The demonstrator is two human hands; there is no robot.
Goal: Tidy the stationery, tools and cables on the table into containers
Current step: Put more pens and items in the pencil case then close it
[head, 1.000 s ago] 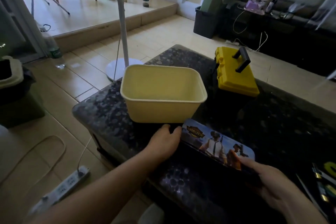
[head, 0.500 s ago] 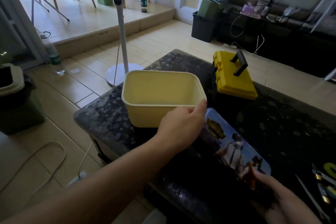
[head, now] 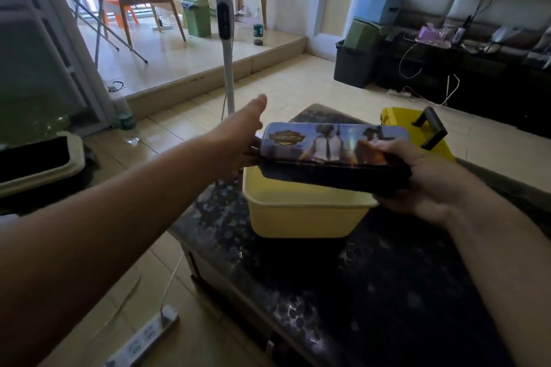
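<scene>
Both hands hold the pencil case [head: 334,146] in the air, just above the yellow tub [head: 298,217]. The right hand [head: 423,182] grasps its 3 o'clock end, and the left hand [head: 238,134] seems to grasp the 9 o'clock end. No item shows in the tub, so I judge the tidying hardly begun.

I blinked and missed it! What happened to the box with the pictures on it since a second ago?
The pencil case went up off the table and now hangs over the yellow tub. The right hand grips its right end; the left hand moved up to its left end, fingers hidden. The yellow tub and the yellow toolbox stayed put.
</scene>
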